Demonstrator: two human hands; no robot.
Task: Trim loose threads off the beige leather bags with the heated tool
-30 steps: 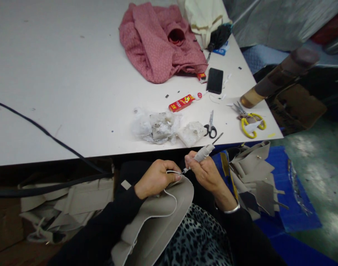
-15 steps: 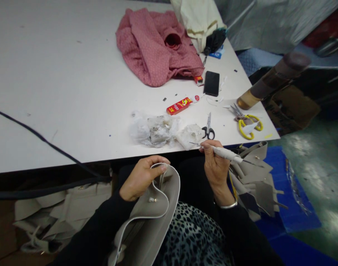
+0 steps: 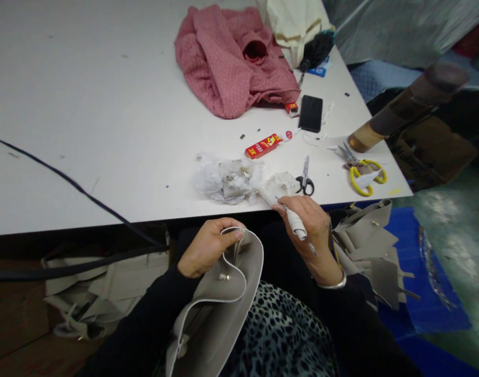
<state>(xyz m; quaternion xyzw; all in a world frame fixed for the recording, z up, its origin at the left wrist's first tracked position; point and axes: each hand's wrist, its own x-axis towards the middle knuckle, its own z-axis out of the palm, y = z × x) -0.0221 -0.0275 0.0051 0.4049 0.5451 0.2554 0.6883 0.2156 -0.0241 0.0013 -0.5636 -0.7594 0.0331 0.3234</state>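
In the head view my left hand [image 3: 211, 247] pinches the top edge of a greyish-beige bag [image 3: 245, 309], thumb inside the rim. The bag lies tilted over my lap with its mouth spread, and a small metal fitting shows on its inner panel. My right hand [image 3: 308, 230] grips a thin pointed tool with a white wrapped handle [image 3: 296, 224]. Its front tip is close to a crumpled clear plastic wrapper [image 3: 281, 183] at the table edge; whether they touch I cannot tell. Beside that wrapper lies a whitish, dark-stained lump in plastic [image 3: 235, 177].
On the white table [image 3: 106, 104] are black-handled scissors [image 3: 305, 180], yellow-handled scissors [image 3: 365, 173], a red tube [image 3: 262, 146], a phone [image 3: 311, 113], a pink garment [image 3: 227, 63] and a bottle [image 3: 404, 107]. Beige bag pieces [image 3: 117, 285] lie below, left and right. A black cable [image 3: 66, 196] crosses the left.
My right hand has turned, swinging the tool's rear end down and its front tip toward the plastic wrapper. My left hand keeps its hold on the bag. The whole view has shifted slightly.
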